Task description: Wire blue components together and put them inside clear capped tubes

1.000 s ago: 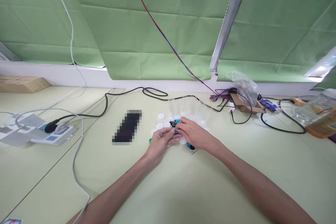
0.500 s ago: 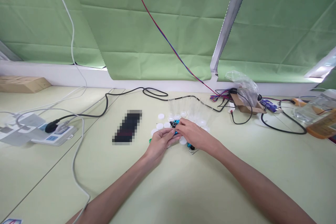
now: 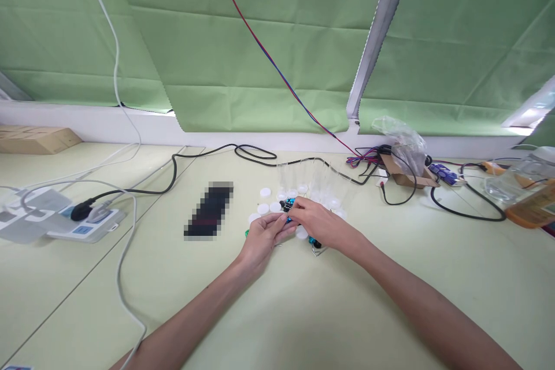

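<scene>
My left hand [image 3: 263, 238] and my right hand [image 3: 315, 221] meet at the middle of the table, fingers closed. Between their fingertips is a small blue part [image 3: 289, 219], mostly hidden, so its kind cannot be made out. Just beyond the fingers lie blue and black pieces [image 3: 287, 204] with metal pins or legs. Another blue and black piece [image 3: 314, 241] sits under my right wrist, beside a bent metal wire [image 3: 317, 252]. A green bit [image 3: 247, 233] shows at the left hand's edge. Round white caps [image 3: 263, 208] surround the hands.
Clear tubes [image 3: 310, 176] stand behind the hands. A pixelated dark object [image 3: 208, 211] lies to the left. Farther left is a power strip [image 3: 89, 231] with plugs and white cables. A small cardboard box [image 3: 403, 172], wires and a clear container [image 3: 515, 176] are at the right.
Both hands stay in almost the same place, with slight finger movement around the blue part. The whole view has shifted a little.
</scene>
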The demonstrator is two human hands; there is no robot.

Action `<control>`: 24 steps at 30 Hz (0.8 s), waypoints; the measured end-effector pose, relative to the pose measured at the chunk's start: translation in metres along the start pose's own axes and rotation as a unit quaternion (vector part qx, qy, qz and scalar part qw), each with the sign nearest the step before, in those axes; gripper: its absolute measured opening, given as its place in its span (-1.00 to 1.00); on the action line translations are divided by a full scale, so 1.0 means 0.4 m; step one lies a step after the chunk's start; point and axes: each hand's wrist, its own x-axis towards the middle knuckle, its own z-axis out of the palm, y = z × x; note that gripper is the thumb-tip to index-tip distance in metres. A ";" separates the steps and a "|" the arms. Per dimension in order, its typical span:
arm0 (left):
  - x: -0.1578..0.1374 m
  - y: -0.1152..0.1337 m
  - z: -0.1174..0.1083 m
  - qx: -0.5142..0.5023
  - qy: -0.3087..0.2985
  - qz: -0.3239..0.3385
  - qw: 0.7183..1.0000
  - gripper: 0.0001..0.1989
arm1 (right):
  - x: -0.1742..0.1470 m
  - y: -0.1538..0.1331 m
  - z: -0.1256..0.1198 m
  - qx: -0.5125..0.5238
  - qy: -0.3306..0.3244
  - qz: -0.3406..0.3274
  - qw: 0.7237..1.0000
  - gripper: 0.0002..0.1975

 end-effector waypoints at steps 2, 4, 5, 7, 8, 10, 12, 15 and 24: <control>0.000 -0.001 -0.001 0.003 0.002 0.003 1.000 -0.81 | 0.000 0.001 0.001 0.000 0.001 -0.001 1.000 -0.75; 0.001 -0.003 -0.003 0.007 0.002 0.006 1.000 -0.80 | 0.000 0.002 0.002 0.001 0.003 -0.001 1.000 -0.74; 0.001 -0.004 -0.004 0.008 0.001 0.007 1.000 -0.79 | 0.000 0.002 0.003 0.001 0.004 -0.001 1.000 -0.74; 0.002 -0.005 -0.005 0.011 0.001 0.008 1.000 -0.77 | 0.000 0.004 0.004 0.002 0.004 0.001 1.000 -0.73; 0.002 -0.005 -0.006 0.012 0.000 0.009 1.000 -0.77 | 0.001 0.005 0.006 0.001 0.002 0.003 1.000 -0.73; 0.002 -0.004 -0.006 0.015 0.001 0.011 1.000 -0.75 | 0.003 0.007 0.009 0.000 -0.002 0.006 1.000 -0.73; 0.002 -0.002 -0.005 0.020 0.005 0.013 1.000 -0.73 | 0.005 0.011 0.014 0.003 -0.002 0.005 1.000 -0.73; -0.001 0.002 -0.002 0.030 0.013 0.015 0.999 -0.71 | 0.010 0.015 0.018 0.027 0.015 0.004 1.000 -0.76; -0.007 0.012 0.009 0.057 0.036 0.025 0.997 -0.67 | 0.014 0.004 0.029 0.056 0.052 0.010 0.997 -0.77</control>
